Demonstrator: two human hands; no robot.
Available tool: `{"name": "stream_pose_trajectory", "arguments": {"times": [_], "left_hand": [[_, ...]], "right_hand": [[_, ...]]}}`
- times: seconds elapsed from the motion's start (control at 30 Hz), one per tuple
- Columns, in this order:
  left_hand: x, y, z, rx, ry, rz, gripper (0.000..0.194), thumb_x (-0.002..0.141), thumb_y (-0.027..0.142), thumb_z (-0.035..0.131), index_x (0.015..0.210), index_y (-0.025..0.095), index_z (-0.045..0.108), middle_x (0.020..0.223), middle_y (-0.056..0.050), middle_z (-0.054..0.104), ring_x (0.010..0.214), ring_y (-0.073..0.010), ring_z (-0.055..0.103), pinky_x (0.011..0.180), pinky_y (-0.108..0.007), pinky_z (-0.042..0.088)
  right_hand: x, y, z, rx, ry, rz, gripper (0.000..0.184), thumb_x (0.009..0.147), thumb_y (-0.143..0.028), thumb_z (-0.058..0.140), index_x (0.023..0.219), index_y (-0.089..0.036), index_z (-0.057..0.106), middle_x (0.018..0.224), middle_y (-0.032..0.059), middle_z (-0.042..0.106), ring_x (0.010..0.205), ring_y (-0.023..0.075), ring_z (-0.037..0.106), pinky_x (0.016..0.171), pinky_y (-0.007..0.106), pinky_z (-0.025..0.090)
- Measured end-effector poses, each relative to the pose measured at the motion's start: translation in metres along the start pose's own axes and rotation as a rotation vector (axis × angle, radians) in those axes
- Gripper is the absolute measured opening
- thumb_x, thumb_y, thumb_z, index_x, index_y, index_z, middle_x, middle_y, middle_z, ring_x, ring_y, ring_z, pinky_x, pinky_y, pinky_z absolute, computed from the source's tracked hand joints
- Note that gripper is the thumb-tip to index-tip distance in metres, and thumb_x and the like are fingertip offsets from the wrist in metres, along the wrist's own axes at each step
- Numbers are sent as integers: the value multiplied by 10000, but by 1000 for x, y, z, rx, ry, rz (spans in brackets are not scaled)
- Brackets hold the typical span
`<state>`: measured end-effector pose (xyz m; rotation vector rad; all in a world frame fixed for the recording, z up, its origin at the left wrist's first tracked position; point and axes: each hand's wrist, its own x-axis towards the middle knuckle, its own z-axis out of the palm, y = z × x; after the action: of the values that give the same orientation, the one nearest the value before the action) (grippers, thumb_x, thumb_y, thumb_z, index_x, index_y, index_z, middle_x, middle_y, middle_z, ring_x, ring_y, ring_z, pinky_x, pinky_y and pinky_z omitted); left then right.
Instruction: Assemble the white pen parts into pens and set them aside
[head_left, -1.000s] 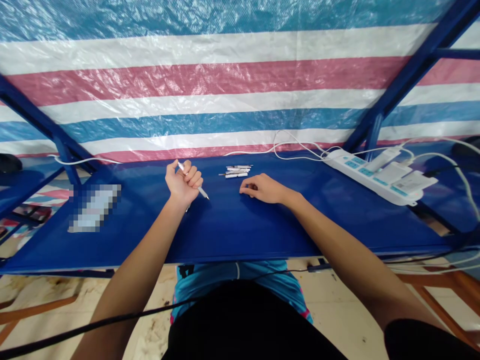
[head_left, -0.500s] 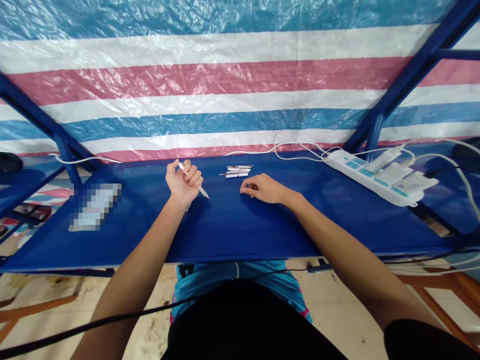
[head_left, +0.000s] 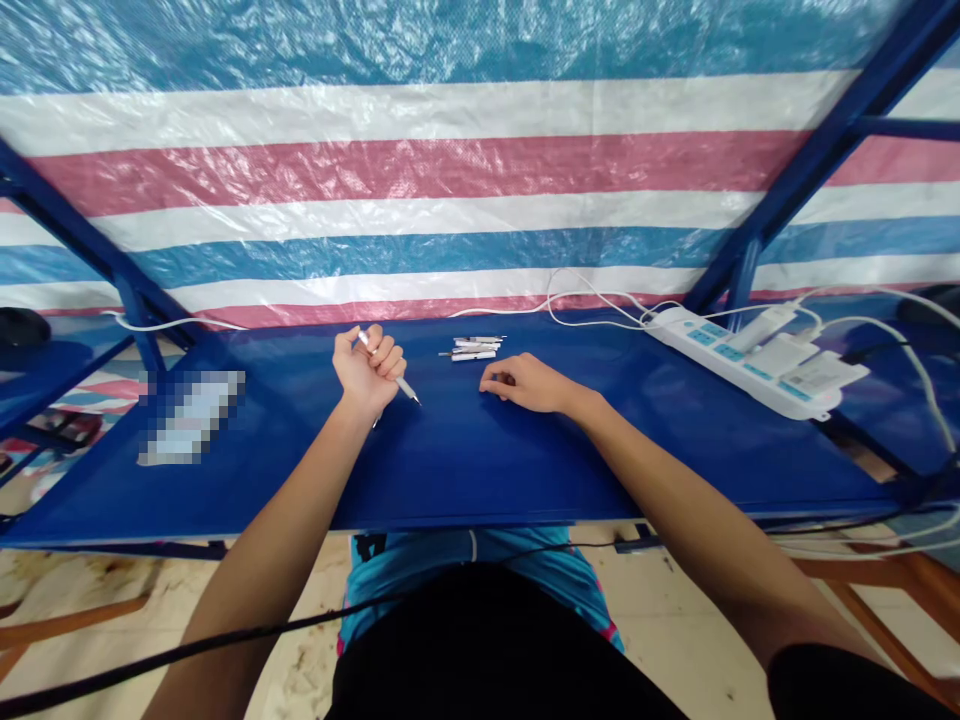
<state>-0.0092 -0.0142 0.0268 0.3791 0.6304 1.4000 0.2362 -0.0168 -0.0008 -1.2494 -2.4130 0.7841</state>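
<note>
- Left hand [head_left: 367, 368] curled shut around a slim white pen [head_left: 406, 389], metal tip pointing down toward the blue counter [head_left: 480, 470]
- Right hand [head_left: 525, 385] resting loosely half-curled on it, empty, near a small pile of white pens [head_left: 472, 348]
- White power strip [head_left: 739, 365] further right

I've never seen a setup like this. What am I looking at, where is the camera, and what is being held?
There is no machine here: these are a person's two bare arms, filmed by a camera worn on their head, looking forward and down. Every picture comes from that camera. The left hand is closed around a slim white pen with a metal tip. The right hand rests on the blue table, holding nothing visible, beside a small pile of white pen-like pieces. Farther right lies a white power strip with plugs in it, and a striped tarpaulin hangs behind.
</note>
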Motion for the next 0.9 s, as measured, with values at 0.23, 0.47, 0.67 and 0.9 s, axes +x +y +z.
{"name": "stream_pose_trajectory", "arguments": {"times": [0.23, 0.47, 0.67, 0.9], "left_hand": [[2, 0, -4, -27, -15, -8, 483, 986, 408, 486, 592, 228, 274, 468, 88, 164, 337, -81, 198, 335, -210, 165], [0, 0, 0, -35, -7, -16, 462, 992, 376, 445, 592, 228, 267, 466, 86, 156, 335, -83, 187, 335, -211, 155], [-4, 1, 4, -25, 12, -11, 446, 1011, 331, 353, 593, 227, 239, 461, 78, 158, 334, -83, 171, 330, -210, 151], [-3, 0, 4, -8, 17, -2, 475, 1033, 358, 333, 588, 224, 236, 472, 81, 157, 334, -75, 178, 334, -206, 159]], "right_hand": [[0, 4, 1, 15, 7, -47, 223, 986, -291, 580, 908, -186, 761, 642, 4, 683, 622, 152, 624, 692, 267, 414], [0, 2, 1, 12, 3, -10, 206, 984, -272, 588, 906, -182, 757, 660, 6, 687, 617, 149, 620, 714, 271, 410], [0, 2, 1, 14, -1, -16, 218, 989, -276, 587, 908, -177, 764, 661, 9, 690, 629, 154, 624, 714, 273, 410], [0, 6, 2, 10, 10, -34, 226, 997, -295, 587, 907, -188, 765, 656, 5, 689, 630, 151, 626, 710, 268, 408]]}}
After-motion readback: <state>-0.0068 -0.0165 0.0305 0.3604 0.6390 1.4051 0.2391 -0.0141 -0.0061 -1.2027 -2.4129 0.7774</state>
